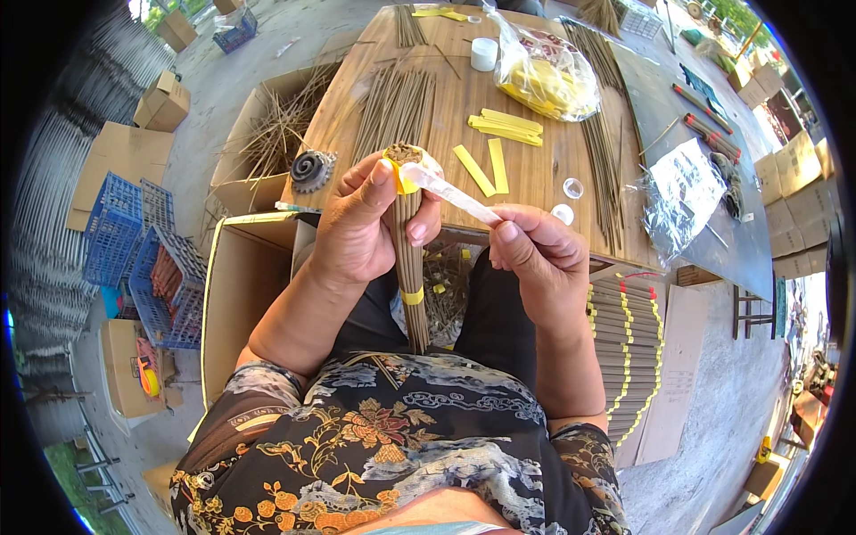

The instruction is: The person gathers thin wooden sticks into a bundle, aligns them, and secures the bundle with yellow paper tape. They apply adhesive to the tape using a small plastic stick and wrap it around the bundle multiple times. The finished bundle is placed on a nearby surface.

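While upright over the lap, near the table (535, 174) edge, the stick bundle (410, 259) is clenched by left hand (357, 223) | right hand (539, 259) pinches clear tape strip (450, 192) | judged light, brittle; grip mid-bundle.

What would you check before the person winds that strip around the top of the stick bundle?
1. Bundle of sticks gripped upright by the left hand: ok.
2. Pale strip pinched in the right hand: ok.
3. Strip's far end touching the yellow band at the top: ok.
4. Lower yellow band in place: ok.
5. Strip actually stuck down: cannot tell.
6. Spare yellow strips on the wooden table: ok.
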Action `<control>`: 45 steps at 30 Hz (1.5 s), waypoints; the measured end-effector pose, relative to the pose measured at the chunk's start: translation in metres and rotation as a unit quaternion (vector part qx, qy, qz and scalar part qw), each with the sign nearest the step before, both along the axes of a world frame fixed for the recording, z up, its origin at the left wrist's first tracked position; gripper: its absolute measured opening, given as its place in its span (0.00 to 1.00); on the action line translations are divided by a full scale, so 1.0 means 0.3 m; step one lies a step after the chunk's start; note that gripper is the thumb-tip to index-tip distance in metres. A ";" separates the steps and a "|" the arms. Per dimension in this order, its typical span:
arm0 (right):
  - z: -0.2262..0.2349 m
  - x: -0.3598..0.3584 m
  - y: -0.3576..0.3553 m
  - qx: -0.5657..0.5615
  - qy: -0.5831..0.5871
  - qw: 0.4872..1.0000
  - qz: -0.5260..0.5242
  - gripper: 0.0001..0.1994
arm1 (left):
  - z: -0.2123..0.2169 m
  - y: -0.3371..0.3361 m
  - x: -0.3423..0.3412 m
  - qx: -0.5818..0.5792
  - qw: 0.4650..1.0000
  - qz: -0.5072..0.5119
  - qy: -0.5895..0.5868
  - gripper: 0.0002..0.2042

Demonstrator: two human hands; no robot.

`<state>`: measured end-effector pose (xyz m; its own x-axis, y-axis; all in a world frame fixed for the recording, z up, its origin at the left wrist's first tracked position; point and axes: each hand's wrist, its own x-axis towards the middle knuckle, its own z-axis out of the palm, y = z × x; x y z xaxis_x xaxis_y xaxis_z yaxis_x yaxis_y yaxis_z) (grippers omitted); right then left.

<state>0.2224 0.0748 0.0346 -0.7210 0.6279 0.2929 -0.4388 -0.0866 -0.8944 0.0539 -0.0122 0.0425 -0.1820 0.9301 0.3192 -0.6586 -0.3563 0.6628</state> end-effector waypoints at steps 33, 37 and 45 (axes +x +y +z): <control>0.026 0.031 0.019 0.095 -0.046 0.994 -0.028 0.09 | 0.022 0.002 0.004 -0.007 1.000 0.005 0.021 0.18; 0.026 0.029 0.014 0.077 -0.045 0.996 -0.001 0.08 | 0.018 0.002 0.009 -0.015 1.000 0.016 0.019 0.18; -0.061 0.097 0.097 -0.177 0.082 0.981 0.003 0.08 | 0.017 0.017 0.003 -0.011 0.998 0.041 0.052 0.18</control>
